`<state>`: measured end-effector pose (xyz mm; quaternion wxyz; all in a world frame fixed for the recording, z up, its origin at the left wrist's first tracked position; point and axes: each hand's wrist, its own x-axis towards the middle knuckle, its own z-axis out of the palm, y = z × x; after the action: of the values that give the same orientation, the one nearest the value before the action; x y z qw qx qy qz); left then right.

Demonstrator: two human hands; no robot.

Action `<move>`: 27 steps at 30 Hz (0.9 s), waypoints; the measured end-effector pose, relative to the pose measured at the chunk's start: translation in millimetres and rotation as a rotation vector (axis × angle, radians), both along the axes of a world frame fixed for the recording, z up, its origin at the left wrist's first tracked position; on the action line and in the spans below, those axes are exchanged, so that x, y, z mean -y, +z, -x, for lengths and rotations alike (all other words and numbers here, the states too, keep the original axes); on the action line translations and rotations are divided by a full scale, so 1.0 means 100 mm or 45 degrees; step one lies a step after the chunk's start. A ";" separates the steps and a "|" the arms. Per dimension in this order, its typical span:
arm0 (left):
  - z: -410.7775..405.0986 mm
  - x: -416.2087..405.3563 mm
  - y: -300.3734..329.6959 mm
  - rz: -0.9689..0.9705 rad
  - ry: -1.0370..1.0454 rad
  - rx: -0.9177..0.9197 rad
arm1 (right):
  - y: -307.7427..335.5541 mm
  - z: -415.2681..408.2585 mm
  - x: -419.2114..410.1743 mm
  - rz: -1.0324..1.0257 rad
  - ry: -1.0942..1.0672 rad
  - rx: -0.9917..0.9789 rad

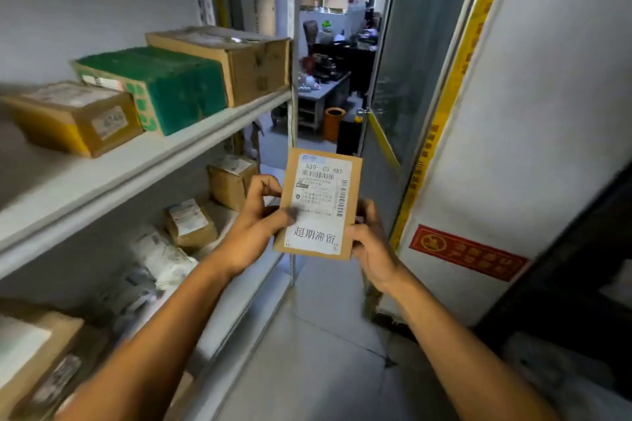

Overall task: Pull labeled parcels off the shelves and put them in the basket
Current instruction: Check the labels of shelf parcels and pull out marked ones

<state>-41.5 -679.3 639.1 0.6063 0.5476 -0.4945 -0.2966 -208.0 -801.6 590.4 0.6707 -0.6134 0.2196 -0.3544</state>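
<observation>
Holding a flat brown parcel [319,205] up in the aisle, label turned to the camera, so I take it I'm checking the printed code before it goes anywhere. My left hand [261,212] pinches its left edge, thumb laid across the lower label; my right hand [371,239] curls round the lower right corner from behind. Two-handed like this, the thin packet stays flat and readable.

It's clear of the shelves [191,133], just beside the end post, out over the floor. Up on the top shelf sit three boxes in a row: a yellow-taped box [73,118], a green box [154,89] and a plain carton [225,60]. Lower down, smaller packets [191,222] lie loose, too blurred to tell which carry labels.

No basket in view from here, so I'd guess it's behind or below me. Next job, by my reckoning: turn, find it, drop this one in. Doorway [338,55] ahead opens onto a cluttered room.
</observation>
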 end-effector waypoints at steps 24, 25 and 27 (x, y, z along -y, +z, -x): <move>3.02 3.64 -1.46 -0.756 -1.394 0.115 | -1.32 3.04 1.08 -0.665 -1.459 0.029; 3.19 3.71 -1.51 -0.782 -1.422 0.145 | -1.42 3.17 1.10 -0.683 -1.496 0.024; 3.52 3.83 -1.61 -0.837 -1.460 0.185 | -1.59 3.43 1.16 -0.726 -1.525 0.039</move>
<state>-393.5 -1062.6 477.8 0.1189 0.3727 -0.6310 -0.6699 -550.9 -917.8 431.0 0.4968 -0.1788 0.5982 -0.6028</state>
